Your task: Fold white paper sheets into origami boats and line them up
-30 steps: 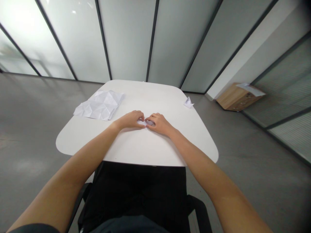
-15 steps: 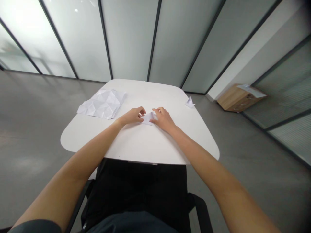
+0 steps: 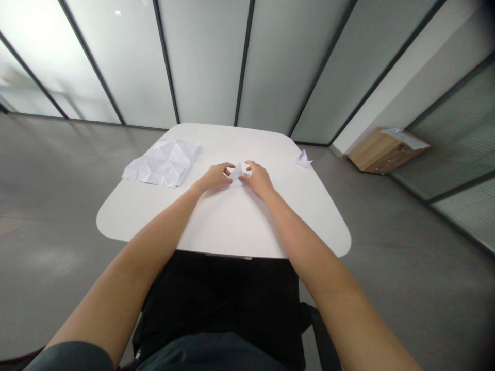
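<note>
Frosted glass panels stand behind our white worktop, and near the middle of it is a small folded paper, with one point rising upward. Our two hands are apart from each other, one at each side of this paper: the left hand touches its left part, and the right hand has the thumb against its near face. Whether the fingers pinch it from behind, we cannot tell. We judge it very light, rather stiff along the folds but soft between them, and easy to crush. It would be best for us to hold it low, at the folded sides, with little pressure.
</note>
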`<state>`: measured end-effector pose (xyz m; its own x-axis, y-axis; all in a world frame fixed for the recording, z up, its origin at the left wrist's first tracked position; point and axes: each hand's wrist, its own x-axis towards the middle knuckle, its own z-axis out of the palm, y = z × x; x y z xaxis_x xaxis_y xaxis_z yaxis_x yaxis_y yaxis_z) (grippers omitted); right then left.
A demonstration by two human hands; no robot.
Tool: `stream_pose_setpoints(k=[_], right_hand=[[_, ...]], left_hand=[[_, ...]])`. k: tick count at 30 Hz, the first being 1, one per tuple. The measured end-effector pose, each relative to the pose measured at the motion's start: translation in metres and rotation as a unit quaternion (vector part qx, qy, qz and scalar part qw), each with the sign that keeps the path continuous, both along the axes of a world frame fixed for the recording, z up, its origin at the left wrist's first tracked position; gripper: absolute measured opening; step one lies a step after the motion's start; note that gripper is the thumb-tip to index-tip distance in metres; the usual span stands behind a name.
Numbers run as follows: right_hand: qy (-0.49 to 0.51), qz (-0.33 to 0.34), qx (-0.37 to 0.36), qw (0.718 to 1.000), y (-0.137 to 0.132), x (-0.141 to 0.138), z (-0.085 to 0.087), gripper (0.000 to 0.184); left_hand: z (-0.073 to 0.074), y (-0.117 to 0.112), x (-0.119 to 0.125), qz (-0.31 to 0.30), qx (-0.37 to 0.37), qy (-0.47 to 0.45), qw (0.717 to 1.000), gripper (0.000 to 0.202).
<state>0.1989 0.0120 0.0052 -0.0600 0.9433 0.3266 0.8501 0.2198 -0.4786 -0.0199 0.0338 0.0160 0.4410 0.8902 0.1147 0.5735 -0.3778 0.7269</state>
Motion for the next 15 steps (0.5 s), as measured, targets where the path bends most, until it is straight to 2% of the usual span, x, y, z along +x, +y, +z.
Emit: stream_pose_setpoints(k=[3,7,11,15], right_hand=[[0.093,-0.017,0.043,0.995,-0.005,-0.003,-0.004,0.059],[0.215,-0.006,-0.014,0.977,-0.012,-0.01,-0.002,0.057],[0.226,0.022,-0.056,0.972,-0.015,-0.01,-0.003,0.051],[0.209,0.053,-0.069,0.974,-0.011,-0.006,-0.007,0.042]], left_hand=[[-0.005,-0.003,0.008,0.036,0.091,-0.035,0.995,0.065],[-0.013,-0.005,0.021,0.042,0.164,-0.04,0.985,0.046],[-0.023,-0.009,0.028,0.006,0.157,-0.03,0.987,0.045],[-0.022,-0.011,0.026,0.002,0.116,-0.055,0.992,0.05]])
